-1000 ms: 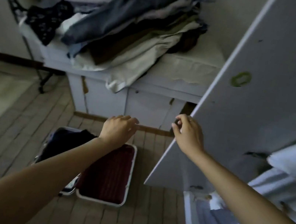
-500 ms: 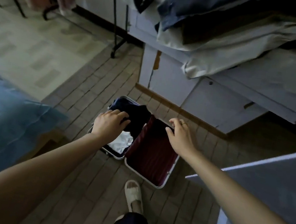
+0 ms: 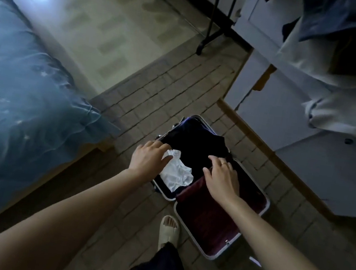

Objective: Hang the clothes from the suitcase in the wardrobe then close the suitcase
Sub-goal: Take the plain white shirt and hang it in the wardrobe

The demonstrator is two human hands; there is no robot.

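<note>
The left hand's fingers (image 3: 161, 147) lie spread and fairly straight over the edge of a crumpled white garment (image 3: 177, 172), touching it without closing round it. The right hand's fingers (image 3: 216, 162) curl down into a dark garment (image 3: 196, 144), a ring on one of them; in this dim light they seem to be gripping the cloth, though I can't be sure. Both the left hand (image 3: 148, 159) and right hand (image 3: 221, 179) are down in the open suitcase (image 3: 263, 209) on the brick-patterned floor (image 3: 161, 85), its left half filled with the clothes and its right half showing maroon lining (image 3: 207, 221). A sandalled foot (image 3: 169, 230) stands just beside the case's near edge. A bed (image 3: 15, 97) with blue covers lies to the left, and a white cabinet (image 3: 289, 133) piled with more clothing (image 3: 349, 45) stands beyond the case.
</note>
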